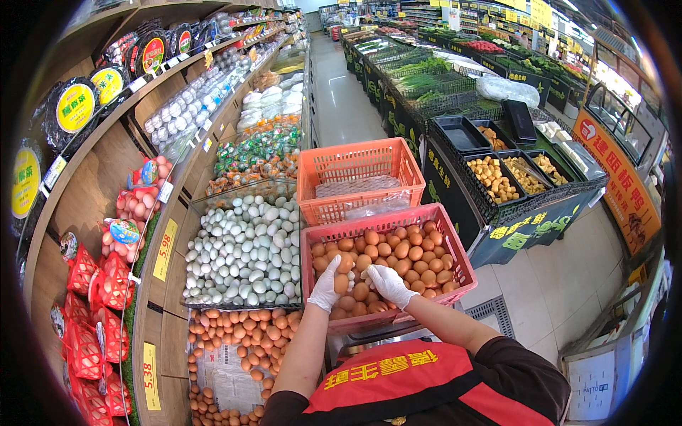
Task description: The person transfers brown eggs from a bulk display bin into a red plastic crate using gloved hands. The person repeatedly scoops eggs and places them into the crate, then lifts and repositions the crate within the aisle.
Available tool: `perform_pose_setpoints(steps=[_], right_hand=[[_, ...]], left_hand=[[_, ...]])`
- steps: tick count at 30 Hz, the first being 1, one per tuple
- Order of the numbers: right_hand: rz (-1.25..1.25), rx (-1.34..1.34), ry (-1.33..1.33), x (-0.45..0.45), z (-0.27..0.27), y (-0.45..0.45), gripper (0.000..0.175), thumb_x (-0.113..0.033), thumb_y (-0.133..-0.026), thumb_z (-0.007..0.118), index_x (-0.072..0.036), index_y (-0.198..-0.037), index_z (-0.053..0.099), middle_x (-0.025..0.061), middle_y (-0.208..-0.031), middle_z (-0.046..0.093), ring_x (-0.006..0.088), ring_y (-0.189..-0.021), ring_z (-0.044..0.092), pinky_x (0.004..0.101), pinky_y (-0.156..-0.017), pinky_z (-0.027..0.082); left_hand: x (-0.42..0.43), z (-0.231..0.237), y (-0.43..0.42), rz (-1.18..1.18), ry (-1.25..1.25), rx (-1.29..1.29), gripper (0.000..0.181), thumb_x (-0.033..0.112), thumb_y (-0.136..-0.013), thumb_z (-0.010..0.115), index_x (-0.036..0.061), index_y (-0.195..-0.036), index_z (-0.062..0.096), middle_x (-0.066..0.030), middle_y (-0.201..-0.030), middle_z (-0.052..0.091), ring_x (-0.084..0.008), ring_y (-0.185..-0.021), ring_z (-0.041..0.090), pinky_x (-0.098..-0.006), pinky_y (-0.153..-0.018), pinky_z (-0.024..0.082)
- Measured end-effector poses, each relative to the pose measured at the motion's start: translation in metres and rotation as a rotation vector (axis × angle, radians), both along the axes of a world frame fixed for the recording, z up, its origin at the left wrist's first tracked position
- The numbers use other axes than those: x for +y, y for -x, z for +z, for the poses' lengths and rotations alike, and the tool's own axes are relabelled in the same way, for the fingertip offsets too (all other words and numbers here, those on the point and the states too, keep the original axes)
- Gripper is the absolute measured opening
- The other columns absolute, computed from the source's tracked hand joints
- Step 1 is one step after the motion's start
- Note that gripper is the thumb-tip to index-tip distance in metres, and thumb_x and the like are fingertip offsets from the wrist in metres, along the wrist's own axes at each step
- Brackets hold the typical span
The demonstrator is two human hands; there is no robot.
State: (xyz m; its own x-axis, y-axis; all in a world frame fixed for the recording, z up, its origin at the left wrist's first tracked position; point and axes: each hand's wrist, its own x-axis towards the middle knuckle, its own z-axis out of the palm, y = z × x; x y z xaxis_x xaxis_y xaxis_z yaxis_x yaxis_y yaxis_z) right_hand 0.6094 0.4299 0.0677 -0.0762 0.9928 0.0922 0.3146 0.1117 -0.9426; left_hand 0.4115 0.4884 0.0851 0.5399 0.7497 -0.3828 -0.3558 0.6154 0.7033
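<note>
A pink plastic crate (pixel 466 285) full of brown eggs (pixel 402 250) stands before me. My left hand (pixel 326 287), in a thin white glove, curls around brown eggs (pixel 341 284) at the crate's left side; its fingertips show beyond them. My right hand (pixel 391 285), gloved alike, reaches over the eggs from the right. Its fingertips are bent beside a brown egg (pixel 364 262), and whether they grip anything is hidden. To the left, a bin holds more brown eggs (pixel 261 333) around a bare sheet of printed paper (pixel 229 378).
Behind the pink crate stands an orange crate (pixel 354 154) with egg trays (pixel 357 186) inside. Pale eggs (pixel 245 250) fill a clear-walled bin at left. Shelves with red net bags of eggs (pixel 88 341) line the left side. A stand with fried tofu trays (pixel 493 181) is at right.
</note>
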Motion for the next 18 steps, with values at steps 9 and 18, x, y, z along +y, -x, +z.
perform_pose_setpoints(steps=[9, 18], right_hand=[[-0.004, -0.020, -0.015, 0.0004, 0.0029, -0.0003, 0.049, -0.038, -0.103, 0.037, -0.002, -0.092, 0.069, 0.0151, -0.077, 0.067, 0.0304, -0.071, 0.066, 0.0410, -0.070, 0.052], [-0.022, -0.016, 0.014, 0.0030, -0.0006, -0.0005, 0.050, -0.039, -0.103, 0.039, -0.001, -0.090, 0.070, 0.0157, -0.077, 0.068, 0.0313, -0.070, 0.066, 0.0415, -0.070, 0.052]], left_hand=[[-0.0009, 0.0021, -0.0003, 0.010, 0.018, 0.017, 0.055, 0.058, -0.094, 0.055, 0.0060, -0.108, 0.063, -0.0031, -0.077, 0.063, -0.0176, -0.063, 0.060, -0.0291, -0.055, 0.050], [-0.0016, 0.0080, -0.0003, 0.091, -0.034, -0.051, 0.053, 0.056, -0.095, 0.055, 0.0050, -0.108, 0.061, -0.0062, -0.079, 0.063, -0.0195, -0.065, 0.060, -0.0304, -0.055, 0.049]])
